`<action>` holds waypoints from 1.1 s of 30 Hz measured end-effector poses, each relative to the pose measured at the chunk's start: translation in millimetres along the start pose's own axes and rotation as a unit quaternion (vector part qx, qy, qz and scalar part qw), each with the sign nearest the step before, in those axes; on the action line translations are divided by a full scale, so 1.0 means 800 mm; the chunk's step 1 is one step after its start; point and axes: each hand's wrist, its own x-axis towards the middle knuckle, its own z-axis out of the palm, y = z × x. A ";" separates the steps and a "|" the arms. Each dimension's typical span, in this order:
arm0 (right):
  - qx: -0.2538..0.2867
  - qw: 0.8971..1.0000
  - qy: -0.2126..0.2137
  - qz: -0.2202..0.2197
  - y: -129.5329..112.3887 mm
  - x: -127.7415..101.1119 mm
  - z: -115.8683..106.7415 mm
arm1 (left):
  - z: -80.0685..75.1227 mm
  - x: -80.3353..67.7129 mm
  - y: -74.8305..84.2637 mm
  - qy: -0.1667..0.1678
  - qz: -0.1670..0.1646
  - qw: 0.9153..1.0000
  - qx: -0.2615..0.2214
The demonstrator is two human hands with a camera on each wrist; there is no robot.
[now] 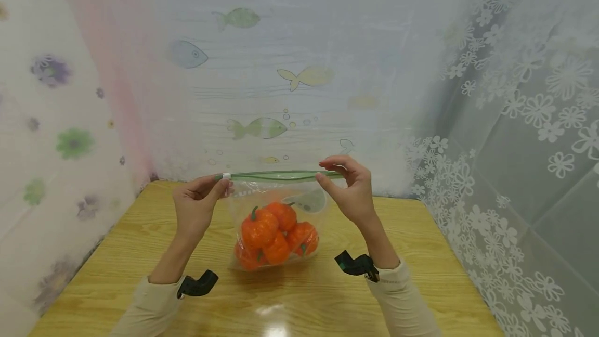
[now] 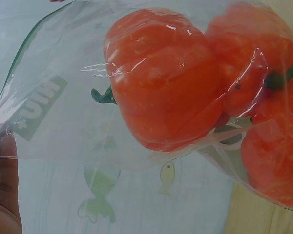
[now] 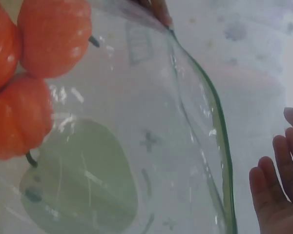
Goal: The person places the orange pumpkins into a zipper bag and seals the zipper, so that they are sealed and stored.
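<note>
A clear zip bag (image 1: 281,207) stands upright on the wooden table (image 1: 117,259) with several orange toy pumpkins (image 1: 273,233) inside. Its green zip strip (image 1: 276,175) is stretched level between my hands. My left hand (image 1: 223,182) pinches the strip's left end beside a white slider (image 1: 226,176). At the right end my right hand (image 1: 326,170) pinches the strip between thumb and forefinger. The left wrist view shows pumpkins (image 2: 166,83) close through the film, with fingers (image 2: 5,185) at the bag's corner. The right wrist view has the green edge (image 3: 219,131) and fingers (image 3: 278,185) beside it.
A fish-print curtain (image 1: 262,66) hangs behind the table and flower-print curtains (image 1: 515,144) close in both sides. Black wrist mounts (image 1: 198,284) sit on both forearms. Bare tabletop lies in front of the bag.
</note>
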 end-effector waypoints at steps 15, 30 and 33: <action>-0.129 0.980 -0.149 -0.032 -0.008 0.024 0.099 | 0.004 0.000 0.000 -0.008 -0.012 1.000 -0.005; -0.169 0.962 -0.213 0.027 0.020 0.056 0.146 | -0.010 0.025 -0.028 -0.030 -0.005 0.999 -0.037; -0.158 0.965 -0.206 0.037 0.030 0.061 0.155 | -0.012 0.031 -0.034 -0.026 -0.004 0.999 -0.047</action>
